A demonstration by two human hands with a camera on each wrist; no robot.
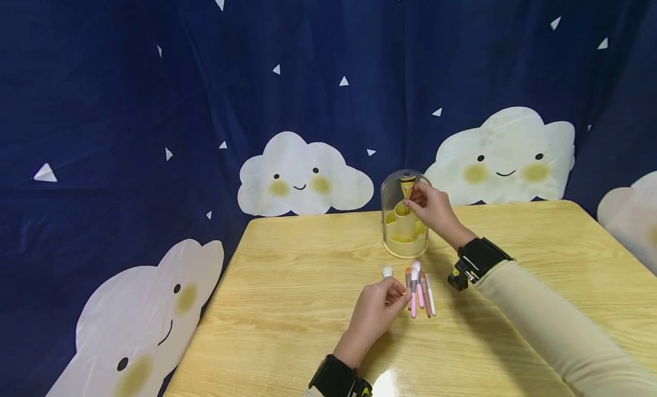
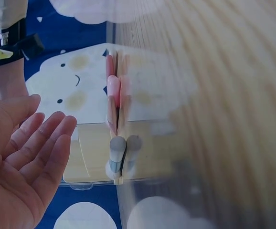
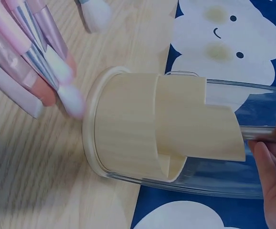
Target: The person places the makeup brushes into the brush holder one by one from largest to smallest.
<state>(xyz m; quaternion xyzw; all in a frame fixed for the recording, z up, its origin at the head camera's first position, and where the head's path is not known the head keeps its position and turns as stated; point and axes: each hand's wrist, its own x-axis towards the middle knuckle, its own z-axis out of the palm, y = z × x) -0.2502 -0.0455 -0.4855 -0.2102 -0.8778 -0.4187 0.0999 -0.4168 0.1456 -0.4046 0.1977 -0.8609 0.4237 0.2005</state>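
My right hand [image 1: 436,211] pinches a makeup brush [image 1: 408,188] by its handle, with its wide head upward. The brush's lower end is inside the tall middle tube of a cream brush holder [image 1: 405,248], as the right wrist view also shows. A clear domed cover [image 1: 388,194] stands around the holder's back. My left hand [image 1: 377,311] hovers low beside several makeup brushes [image 1: 421,294] lying on the table. Its fingers are loosely bent, and nothing shows between them in the left wrist view [image 2: 30,157]. A white-tipped brush [image 1: 387,271] is partly hidden behind the left hand.
The light wooden table [image 1: 287,271] ends just behind the holder. Beyond it hangs a dark blue curtain [image 1: 303,32] with white triangles and smiling clouds. Black camera bands [image 1: 482,259] are on both wrists.
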